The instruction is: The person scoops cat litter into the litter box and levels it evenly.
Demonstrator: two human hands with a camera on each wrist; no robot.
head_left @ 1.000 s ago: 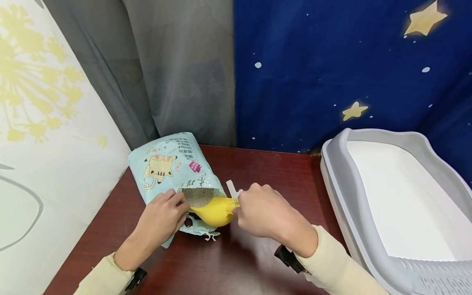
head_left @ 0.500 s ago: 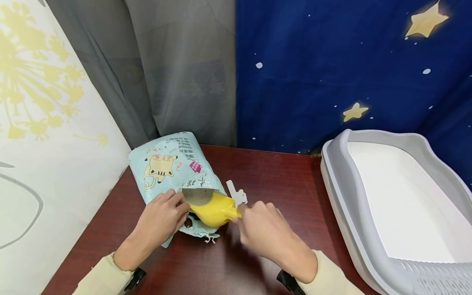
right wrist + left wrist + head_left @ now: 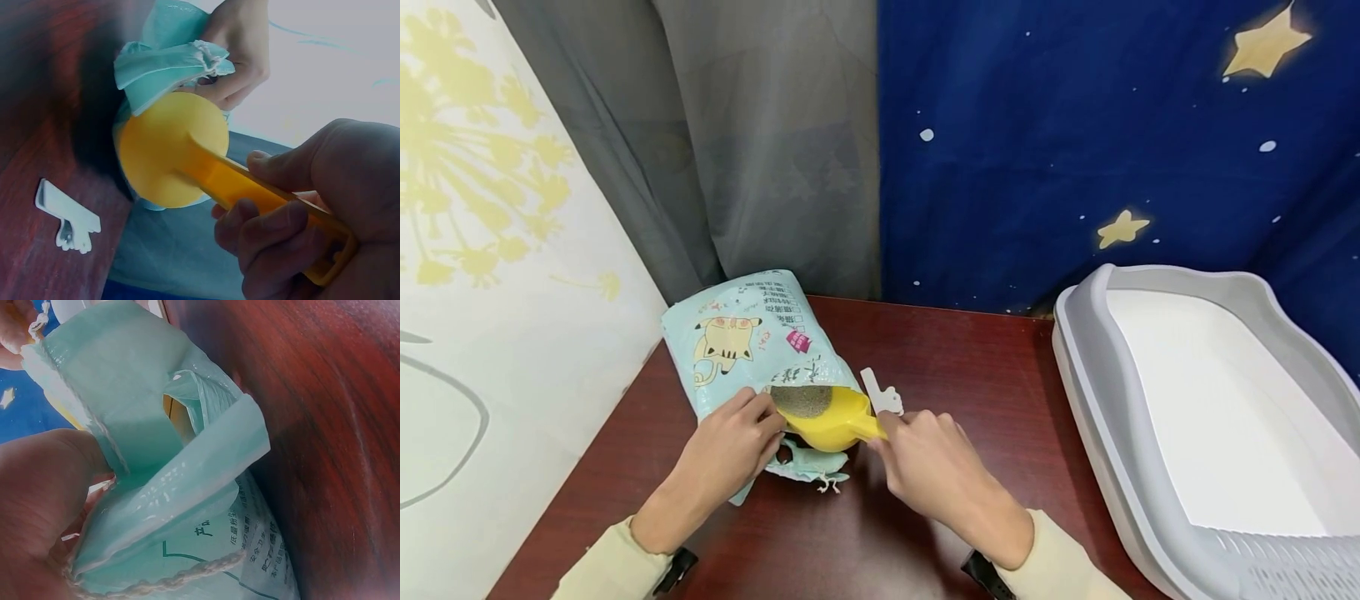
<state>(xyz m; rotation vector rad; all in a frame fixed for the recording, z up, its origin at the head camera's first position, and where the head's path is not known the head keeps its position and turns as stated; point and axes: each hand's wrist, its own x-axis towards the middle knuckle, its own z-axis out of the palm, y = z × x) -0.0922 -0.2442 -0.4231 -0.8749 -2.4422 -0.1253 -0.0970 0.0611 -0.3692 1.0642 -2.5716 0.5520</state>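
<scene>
Beside a clip [image 3: 881, 393], well away from the tray [image 3: 1116, 400], right fingers [image 3: 275, 226] grip the scoop [image 3: 841, 419], left fingers [image 3: 764, 410] the bag [image 3: 752, 346].

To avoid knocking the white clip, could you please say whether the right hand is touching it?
Apart: the right wrist view shows a clear gap between the white clip and the right hand, whose fingers hold the yellow scoop.
</scene>
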